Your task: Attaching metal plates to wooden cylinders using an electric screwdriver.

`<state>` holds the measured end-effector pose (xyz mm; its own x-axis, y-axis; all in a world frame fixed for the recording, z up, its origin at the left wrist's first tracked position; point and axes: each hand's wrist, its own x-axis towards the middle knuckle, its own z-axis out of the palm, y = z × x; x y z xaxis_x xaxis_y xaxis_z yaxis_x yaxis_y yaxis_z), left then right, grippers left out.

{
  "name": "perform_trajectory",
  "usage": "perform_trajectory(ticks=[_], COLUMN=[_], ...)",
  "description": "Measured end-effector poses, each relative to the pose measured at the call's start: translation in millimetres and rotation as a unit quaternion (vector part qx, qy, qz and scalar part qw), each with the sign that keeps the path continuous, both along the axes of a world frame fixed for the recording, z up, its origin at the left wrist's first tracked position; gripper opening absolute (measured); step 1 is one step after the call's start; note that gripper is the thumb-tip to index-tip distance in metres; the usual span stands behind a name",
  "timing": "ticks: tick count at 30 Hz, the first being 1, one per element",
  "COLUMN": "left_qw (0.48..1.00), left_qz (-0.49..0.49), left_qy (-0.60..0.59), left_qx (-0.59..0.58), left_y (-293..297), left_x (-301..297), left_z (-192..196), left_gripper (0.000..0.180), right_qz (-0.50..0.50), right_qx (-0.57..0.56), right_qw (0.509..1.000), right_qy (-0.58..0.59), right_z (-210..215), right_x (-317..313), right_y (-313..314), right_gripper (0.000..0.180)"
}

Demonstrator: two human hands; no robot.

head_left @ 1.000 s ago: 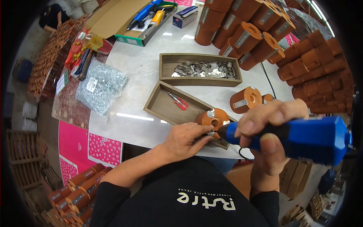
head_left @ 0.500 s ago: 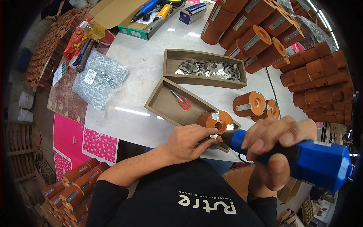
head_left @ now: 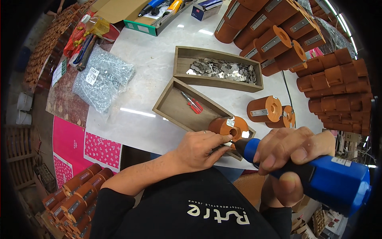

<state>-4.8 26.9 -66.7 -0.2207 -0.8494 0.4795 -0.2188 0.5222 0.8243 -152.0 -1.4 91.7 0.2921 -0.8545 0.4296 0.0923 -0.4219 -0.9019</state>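
Terracotta pot (head_left: pixel 229 126) against wooden tray (head_left: pixel 175 109); metal-plate tray (head_left: pixel 187 63) beyond.

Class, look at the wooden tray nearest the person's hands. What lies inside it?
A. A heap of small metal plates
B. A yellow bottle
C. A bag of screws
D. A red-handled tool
D: the near wooden tray holds only a red-handled tool, while the heap of metal plates fills the farther tray and the bag of screws lies on the table.
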Motion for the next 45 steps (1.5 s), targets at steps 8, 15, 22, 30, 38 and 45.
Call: perform_trajectory(ticks=[8, 15, 22, 30, 38, 45], left_qw=[1.000, 0.999, 1.000, 0.999, 0.990, 0.988], left_qz=[0.010, 0.005, 0.000, 0.032, 0.051, -0.024], left_qy=[0.008, -0.021, -0.005, 0.013, -0.106, -0.122], left_qx=[0.008, 0.025, 0.020, 0.042, 0.074, 0.089], left_y=[1.4, 2.4, 2.5, 5.3, 7.4, 0.2], left_x=[-0.7, 3.1, -0.9, -4.2, -3.4, -4.6], left_z=[1.1, 10.0, 0.0, -0.3, 6.4, 20.1], left_gripper=[0.036, 0.024, 0.024, 0.053, 0.076, 0.096], right_qz=[0.039, 0.091, 0.120, 0.139, 0.220, 0.160], right_qx=[-0.001, -0.046, -0.053, -0.065, -0.104, -0.078], right_qw=[0.999, 0.995, 0.991, 0.988, 0.969, 0.982], right_qy=[-0.002, 0.016, 0.013, 0.005, 0.042, 0.057], right_z=[-4.4, -8.4, -8.8, -9.3, -11.1, 2.5], right_x=[-0.5, -0.9, -0.6, -13.4, -19.7, -22.0], right_y=[-14.1, -15.0, -16.6, -20.6, -32.5, -29.6], right_gripper=[0.044, 0.045, 0.048, 0.055, 0.048, 0.046])
